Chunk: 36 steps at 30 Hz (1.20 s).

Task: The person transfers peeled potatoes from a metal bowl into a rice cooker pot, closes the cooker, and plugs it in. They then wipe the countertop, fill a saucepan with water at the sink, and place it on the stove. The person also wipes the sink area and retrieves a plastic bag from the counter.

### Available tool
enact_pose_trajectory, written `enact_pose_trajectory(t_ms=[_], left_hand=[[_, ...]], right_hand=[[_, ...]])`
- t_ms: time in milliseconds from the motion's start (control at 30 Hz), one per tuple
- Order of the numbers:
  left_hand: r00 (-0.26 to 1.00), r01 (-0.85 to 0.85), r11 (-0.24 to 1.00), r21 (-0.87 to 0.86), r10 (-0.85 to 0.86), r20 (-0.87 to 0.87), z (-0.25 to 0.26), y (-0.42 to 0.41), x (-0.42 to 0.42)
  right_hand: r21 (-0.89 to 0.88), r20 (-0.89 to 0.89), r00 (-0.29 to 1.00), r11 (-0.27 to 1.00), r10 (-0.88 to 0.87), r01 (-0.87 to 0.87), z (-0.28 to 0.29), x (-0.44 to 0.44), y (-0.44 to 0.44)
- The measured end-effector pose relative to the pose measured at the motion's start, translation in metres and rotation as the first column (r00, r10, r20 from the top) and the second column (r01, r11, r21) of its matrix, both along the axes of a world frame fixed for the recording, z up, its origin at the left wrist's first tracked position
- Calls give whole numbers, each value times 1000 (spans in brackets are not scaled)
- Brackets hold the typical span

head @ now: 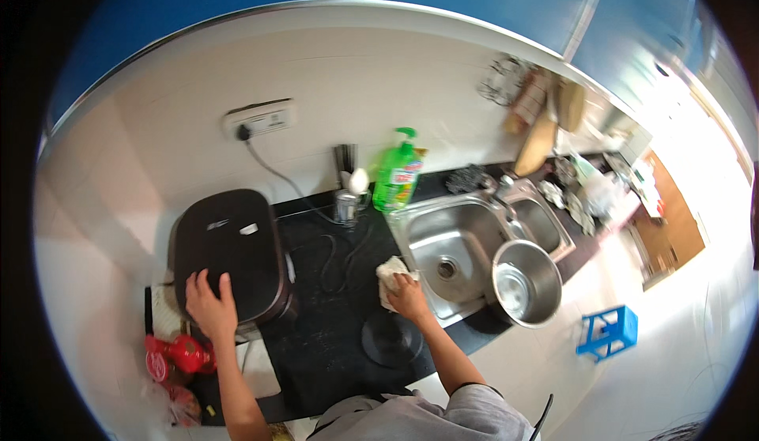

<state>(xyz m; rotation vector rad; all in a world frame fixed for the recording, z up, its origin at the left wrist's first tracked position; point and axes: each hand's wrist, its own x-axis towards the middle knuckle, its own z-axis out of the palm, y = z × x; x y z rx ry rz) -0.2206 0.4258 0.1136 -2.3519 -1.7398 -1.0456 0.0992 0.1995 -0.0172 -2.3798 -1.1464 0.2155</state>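
Note:
My left hand rests with fingers spread on the near edge of a black-topped kitchen appliance, which stands on the dark countertop. A whitish cloth is bunched under the fingers of my right hand, at the left rim of the steel double sink. Just below that hand lies a round dark lid or plate. A steel pot with some clear liquid sits at the sink's near right side.
A green pump bottle and a utensil holder stand by the wall. A power cord runs from the socket onto the counter. Red-capped containers are at the left, plastic bags at the right. A blue stool is on the floor.

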Motion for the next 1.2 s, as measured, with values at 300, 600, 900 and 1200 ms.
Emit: enact_pose_trajectory(t_ms=[300, 600, 900, 1200], left_hand=[[996, 83, 991, 104, -85, 18, -18, 7, 0], [675, 213, 955, 208, -298, 675, -11, -47, 21], [709, 350, 914, 206, -402, 579, 66, -9, 143], [991, -43, 946, -322, 81, 107, 119, 157, 186]], right_hand=[[135, -141, 983, 981, -119, 139, 11, 5, -114], [-13, -332, 943, 1000, 5, -10, 12, 30, -210], [35, -357, 930, 996, 84, -76, 49, 73, -232], [154, -318, 923, 973, 216, -175, 83, 55, -243]])
